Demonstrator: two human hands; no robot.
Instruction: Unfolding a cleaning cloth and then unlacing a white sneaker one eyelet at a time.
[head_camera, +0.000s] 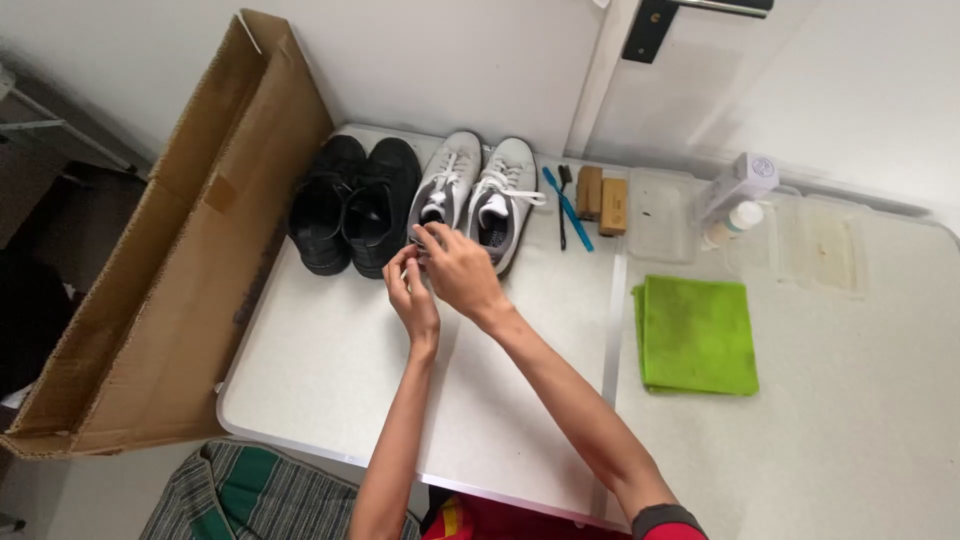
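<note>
Both hands (435, 275) pinch grey sneaker's (442, 195) heel; open table (330, 370) nearer.

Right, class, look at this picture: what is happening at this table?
A person stands at a white table with both hands at the heel of the left shoe of a pair of grey-white sneakers. The left hand and right hand meet there, fingers pinched on something too small to tell. Black shoes stand beside the pair. To the right lie a blue toothbrush, two wooden brushes and a folded green cloth.
</note>
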